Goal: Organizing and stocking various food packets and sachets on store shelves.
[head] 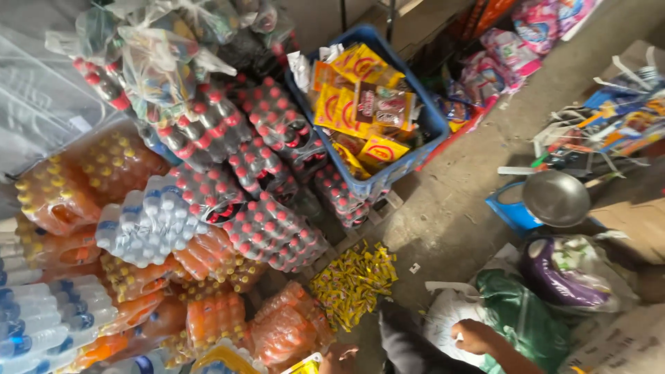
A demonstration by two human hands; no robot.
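Observation:
My right hand (475, 336) is at the bottom right, fingers curled on the top of a white sack (443, 318) that lies against a green plastic bag (521, 315). Only part of my left hand (339, 359) shows at the bottom edge, next to a yellow packet (305, 365). Whether it grips the packet is cut off from view. A pile of small yellow sachets (353, 280) lies on the floor just above my left hand.
Shrink-wrapped packs of red-capped dark bottles (267, 228), orange bottles (215, 318) and water bottles (149, 221) fill the left. A blue crate (388, 176) of yellow packets stands above. At right are a metal bowl (554, 197) on a blue tub, a purple bag (568, 273) and cardboard.

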